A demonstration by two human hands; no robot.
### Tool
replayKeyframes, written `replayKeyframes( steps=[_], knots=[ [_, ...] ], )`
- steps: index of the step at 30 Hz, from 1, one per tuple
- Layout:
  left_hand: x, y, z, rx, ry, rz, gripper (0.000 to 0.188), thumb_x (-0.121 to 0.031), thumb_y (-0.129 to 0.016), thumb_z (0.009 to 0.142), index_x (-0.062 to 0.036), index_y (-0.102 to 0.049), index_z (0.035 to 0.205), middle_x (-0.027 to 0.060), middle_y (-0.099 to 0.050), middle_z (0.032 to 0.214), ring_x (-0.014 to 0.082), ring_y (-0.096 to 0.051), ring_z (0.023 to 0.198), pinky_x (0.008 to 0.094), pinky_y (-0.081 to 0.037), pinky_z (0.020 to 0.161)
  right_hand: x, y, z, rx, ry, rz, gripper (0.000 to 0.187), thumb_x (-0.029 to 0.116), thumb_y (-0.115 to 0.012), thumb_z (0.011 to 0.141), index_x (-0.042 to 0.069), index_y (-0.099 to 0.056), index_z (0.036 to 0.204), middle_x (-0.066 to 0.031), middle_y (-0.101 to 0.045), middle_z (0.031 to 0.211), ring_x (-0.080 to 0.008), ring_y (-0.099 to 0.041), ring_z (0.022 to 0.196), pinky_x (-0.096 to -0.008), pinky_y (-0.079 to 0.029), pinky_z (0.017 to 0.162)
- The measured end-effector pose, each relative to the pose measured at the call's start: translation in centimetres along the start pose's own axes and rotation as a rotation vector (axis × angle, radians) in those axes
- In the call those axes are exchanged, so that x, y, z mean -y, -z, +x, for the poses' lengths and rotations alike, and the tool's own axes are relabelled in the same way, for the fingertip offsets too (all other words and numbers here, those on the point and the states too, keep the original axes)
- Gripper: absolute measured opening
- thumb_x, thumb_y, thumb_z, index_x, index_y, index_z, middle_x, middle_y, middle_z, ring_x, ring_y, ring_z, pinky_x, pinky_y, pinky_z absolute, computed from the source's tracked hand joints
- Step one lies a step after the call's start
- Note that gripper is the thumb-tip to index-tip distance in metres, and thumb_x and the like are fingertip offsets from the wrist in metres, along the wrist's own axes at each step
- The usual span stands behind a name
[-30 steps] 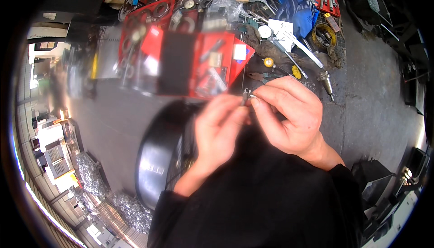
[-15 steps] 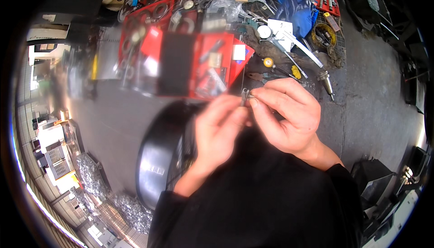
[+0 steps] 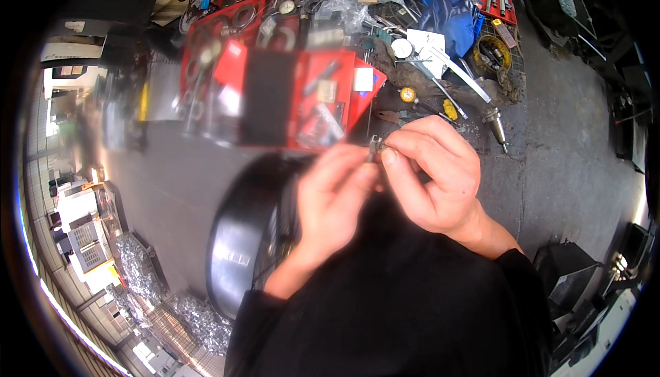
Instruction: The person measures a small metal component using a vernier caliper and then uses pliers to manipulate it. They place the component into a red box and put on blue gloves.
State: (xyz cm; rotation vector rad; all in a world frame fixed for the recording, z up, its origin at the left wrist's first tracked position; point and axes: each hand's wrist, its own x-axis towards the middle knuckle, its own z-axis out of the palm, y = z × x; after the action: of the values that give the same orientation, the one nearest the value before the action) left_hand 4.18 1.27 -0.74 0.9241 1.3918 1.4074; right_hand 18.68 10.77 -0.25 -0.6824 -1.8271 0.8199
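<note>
Between my two hands, in the middle of the view, is a small dark metal part [image 3: 374,147] with a forked upper end. My left hand [image 3: 331,195] is closed, its thumb and fingers pinching the part's lower end. My right hand [image 3: 436,174] is closed too, thumb and forefinger pinched at the part's right side. Whatever sits between those right fingertips is too small to make out. Just beyond the hands lie a yellow-rimmed dial gauge [image 3: 408,95] and a tapered metal tool holder [image 3: 496,128].
A cluttered bench holds a caliper [image 3: 457,73], a white dial gauge [image 3: 401,48], a blue bag [image 3: 445,18] and a yellow round container [image 3: 492,54]. Red trays [image 3: 298,112] look smeared at its left. A black drum-shaped object [image 3: 237,239] stands left of my left forearm.
My right hand has shifted slightly left, and its fingertips have turned a little at the small part. The left hand stays nearly still, keeping its pinch.
</note>
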Motion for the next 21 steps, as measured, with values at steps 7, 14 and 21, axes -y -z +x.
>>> replayKeyframes(
  steps=[7,14,21],
  knots=[
    [0.01,-0.03,-0.06,-0.001,-0.052,0.041,0.014,0.001,-0.066,0.098,0.0076,-0.071,0.108,0.0099,-0.067,0.100,0.0145,-0.066,0.081,0.0271,-0.054,0.072,-0.24,-0.01,-0.27,0.039,-0.022,0.064,0.010,-0.005,-0.072,0.085,-0.002,-0.069,0.095,-0.0114,-0.065,0.084,-0.0252,-0.062,0.067,-0.0340,-0.049,0.060],
    [-0.13,0.01,-0.08,-0.010,-0.084,0.176,0.013,0.001,-0.068,0.095,0.0069,-0.073,0.106,0.0115,-0.068,0.097,0.0168,-0.068,0.081,0.0287,-0.055,0.072,0.33,0.46,-0.16,0.123,-0.147,0.117,0.003,-0.003,-0.066,0.090,-0.003,-0.064,0.089,-0.0125,-0.061,0.080,-0.0262,-0.061,0.065,-0.0352,-0.048,0.057],
    [0.31,0.51,-0.04,0.055,-0.127,0.208,0.015,0.003,-0.066,0.099,0.0081,-0.068,0.112,0.0109,-0.066,0.105,0.0140,-0.064,0.081,0.0266,-0.053,0.070,0.20,0.59,-0.29,0.196,-0.257,0.225,0.008,0.001,-0.061,0.095,-0.002,-0.063,0.088,-0.0102,-0.061,0.077,-0.0259,-0.060,0.063,-0.0361,-0.047,0.056]
  ],
)
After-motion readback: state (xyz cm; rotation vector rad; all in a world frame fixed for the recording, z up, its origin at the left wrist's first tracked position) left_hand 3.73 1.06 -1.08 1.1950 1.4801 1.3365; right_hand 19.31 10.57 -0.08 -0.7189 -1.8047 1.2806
